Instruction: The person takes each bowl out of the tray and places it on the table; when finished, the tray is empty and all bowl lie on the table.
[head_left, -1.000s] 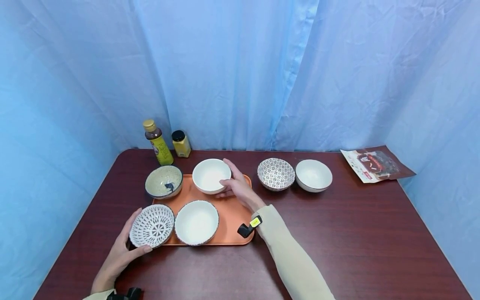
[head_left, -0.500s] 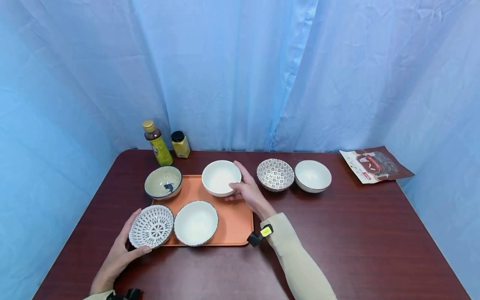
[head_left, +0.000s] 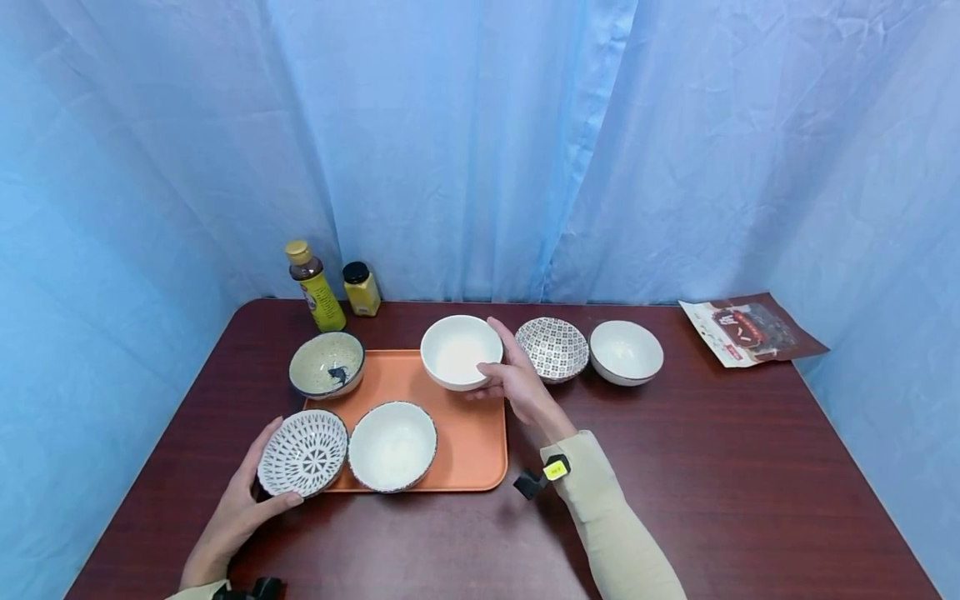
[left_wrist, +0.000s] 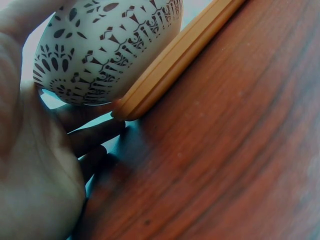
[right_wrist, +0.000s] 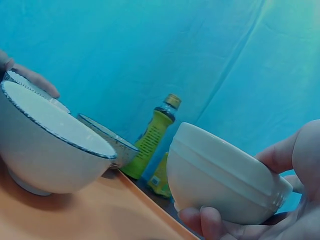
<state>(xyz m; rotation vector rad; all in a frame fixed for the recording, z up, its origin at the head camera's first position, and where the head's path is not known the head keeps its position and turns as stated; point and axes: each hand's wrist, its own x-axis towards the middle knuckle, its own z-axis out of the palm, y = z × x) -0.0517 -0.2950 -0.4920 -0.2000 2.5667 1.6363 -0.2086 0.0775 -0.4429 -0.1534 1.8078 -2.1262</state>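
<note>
We had moved the plain white bowl further right, gripped in our right hand, so more tray showed left of those fingers; our left hand held a patterned bowl

The table is looking like smooth, shiny wood. The plain white bowl is looking like glossy china, the tray like smooth plastic, the curtain like creased, silky cloth.

the right hand holds a white bowl.
</note>
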